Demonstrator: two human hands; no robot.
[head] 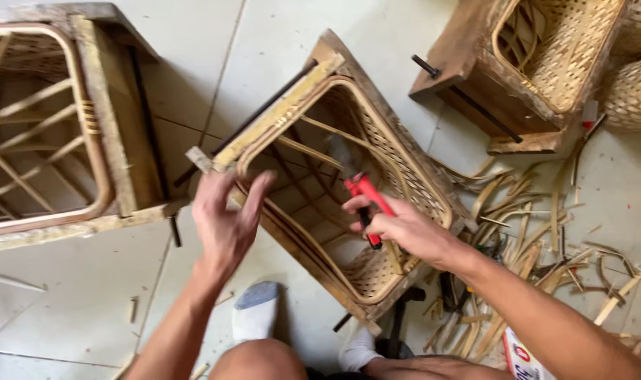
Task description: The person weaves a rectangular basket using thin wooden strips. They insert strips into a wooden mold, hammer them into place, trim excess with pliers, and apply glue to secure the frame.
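Note:
A woven bamboo basket clamped in a wooden frame (320,77) lies tilted on the tiled floor in front of me. My left hand (225,218) rests with spread fingers on the frame's near left rim. My right hand (398,229) is shut on red-handled pliers (366,200), whose blurred jaws reach into the basket's opening near the woven wall (398,151). Thin bamboo strips cross inside the opening.
A second framed basket (88,119) lies at the left and a third (524,63) at the upper right, with a woven basket (633,91) beside it. Bamboo offcuts (538,232) litter the floor at the right. My socked foot (255,309) sits below the basket.

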